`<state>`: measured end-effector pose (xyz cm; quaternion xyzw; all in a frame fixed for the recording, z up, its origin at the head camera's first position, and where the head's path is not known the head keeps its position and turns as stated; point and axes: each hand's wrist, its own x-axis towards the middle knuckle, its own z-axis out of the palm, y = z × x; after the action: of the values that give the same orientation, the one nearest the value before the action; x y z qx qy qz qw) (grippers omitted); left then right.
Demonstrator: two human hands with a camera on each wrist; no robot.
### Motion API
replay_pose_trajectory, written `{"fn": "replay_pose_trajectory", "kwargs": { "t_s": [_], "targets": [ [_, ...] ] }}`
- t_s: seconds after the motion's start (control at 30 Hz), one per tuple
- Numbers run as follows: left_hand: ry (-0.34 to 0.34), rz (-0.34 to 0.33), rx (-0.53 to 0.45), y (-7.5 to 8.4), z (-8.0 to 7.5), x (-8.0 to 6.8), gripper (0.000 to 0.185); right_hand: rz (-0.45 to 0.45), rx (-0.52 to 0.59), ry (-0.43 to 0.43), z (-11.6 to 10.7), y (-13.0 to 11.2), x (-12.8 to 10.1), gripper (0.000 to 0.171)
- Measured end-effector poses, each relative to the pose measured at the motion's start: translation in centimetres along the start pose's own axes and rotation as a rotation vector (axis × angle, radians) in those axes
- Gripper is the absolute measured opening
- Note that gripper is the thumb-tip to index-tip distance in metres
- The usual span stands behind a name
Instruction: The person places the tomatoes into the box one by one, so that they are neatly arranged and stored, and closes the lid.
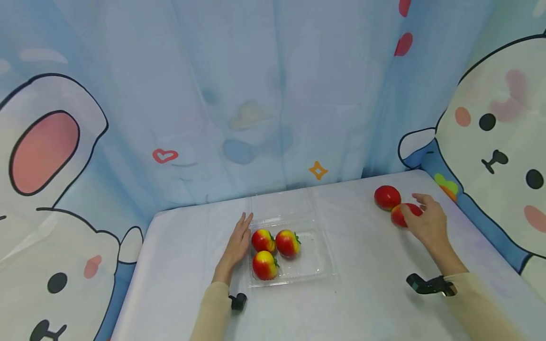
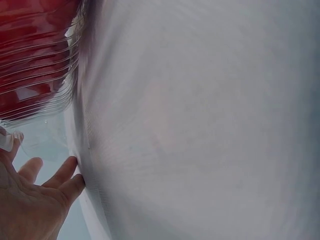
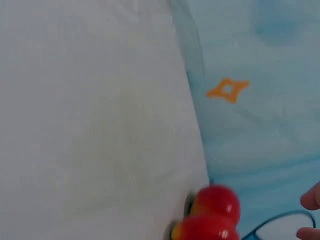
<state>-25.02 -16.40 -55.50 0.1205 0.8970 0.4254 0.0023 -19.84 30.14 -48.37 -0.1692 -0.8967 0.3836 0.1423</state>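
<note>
Clear plastic forms the tray [image 1: 317,265] at the middle of the table [image 1: 367,293], with its lid folded back toward 12 o'clock. 3 red-and-yellow fruits lie in its left half: 1 at 10 o'clock [image 1: 262,240], 1 at 12 o'clock [image 1: 287,243] and 1 at 8 o'clock [image 1: 265,265], all close together. The tray's right half holds nothing but ribbed plastic.

At 9 o'clock of the tray the left hand [image 1: 237,246] lies flat, fingers straight and together, its edge against the tray's left wall and gripping nothing. The left wrist view shows those fingers [image 2: 64,172] beside the tray's rim, with red fruit blurred behind ribbed plastic.

Toward 2 o'clock of the tray, well apart from it, 2 more fruits sit touching each other on the table. The right hand [image 1: 426,220] curls its fingers over the nearer fruit [image 1: 400,215], holding it. The far fruit [image 1: 387,197] lies just beyond at 11 o'clock of that hand, untouched. In the right wrist view both fruits show at the bottom edge, red above and yellowish below, with fingertips [image 3: 311,200] at the right.

Behind the table hangs a blue curtain [image 1: 264,94] printed with white cartoon animals, a heart [image 1: 164,155] and an orange star [image 1: 317,170]. No writing or labels can be read anywhere.
</note>
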Motion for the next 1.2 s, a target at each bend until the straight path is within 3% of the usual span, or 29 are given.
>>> {"fn": "replay_pose_trajectory", "kwargs": {
  "t_s": [0.17,0.33,0.53,1.2],
  "targets": [
    [0.002,-0.008,0.002,0.2,0.0,-0.1,0.050,0.081,0.005,0.049,-1.7,3.5,1.6,0.060],
    [0.002,-0.009,0.000,0.0,0.1,-0.1,0.050,0.187,0.019,-0.008,-2.0,6.0,2.9,0.064],
    [0.000,-0.011,-0.003,-0.1,0.2,-0.1,0.050,0.280,0.038,-0.119,-1.6,7.2,3.3,0.068],
    [-0.001,0.001,-0.015,0.1,-0.1,0.0,0.050,0.268,0.215,-0.239,-0.7,6.9,2.7,0.071]
  ]
}}
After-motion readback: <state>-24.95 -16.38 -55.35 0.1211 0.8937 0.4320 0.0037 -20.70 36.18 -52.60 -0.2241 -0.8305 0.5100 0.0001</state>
